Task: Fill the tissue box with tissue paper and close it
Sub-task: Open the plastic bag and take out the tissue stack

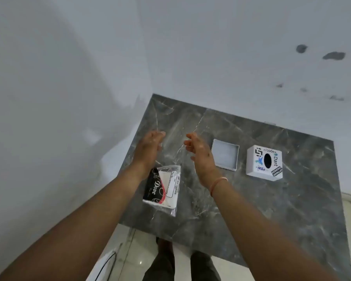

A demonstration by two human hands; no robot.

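A plastic pack of tissue paper, printed black, red and white, lies near the front left of the dark marble table. Further right rests a shallow white square tray-like box part, open side up and empty. Right of that stands the white tissue box part with stickers and a dark oval slot on top. My left hand hovers above the pack's far end, fingers spread, holding nothing. My right hand hovers just left of the tray, palm facing left, empty too. An orange band circles that wrist.
White walls meet in a corner behind the table; the table's left edge runs close to the left wall. The right wall carries dark marks. Below the front edge I see pale floor tiles, my legs and a black cable at the lower left.
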